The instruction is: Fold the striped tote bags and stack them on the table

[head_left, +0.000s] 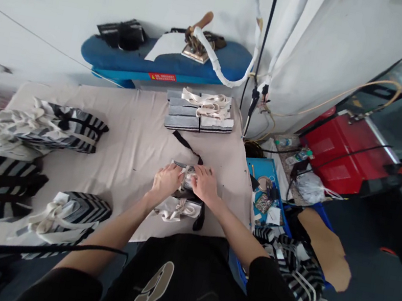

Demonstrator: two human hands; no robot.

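Precariously, the left hand (167, 180) and right hand (206, 184) close narrowly on a folded striped fabric bag (188, 177) at six o'clock on the beige-covered table (129, 158), where its loose black strap (186, 145), trailing toward twelve o'clock, could snag and tug the folds apart.

Black, grey and white stripes on beige

The folded tote bag (177, 209) shows black with cream handles; the stacked bags (198, 119) are grey-striped, edged black, on the beige tabletop (125, 158). A blue ironing board (163, 58) carries a red label (162, 76), and a red box (344, 155) stands at right.
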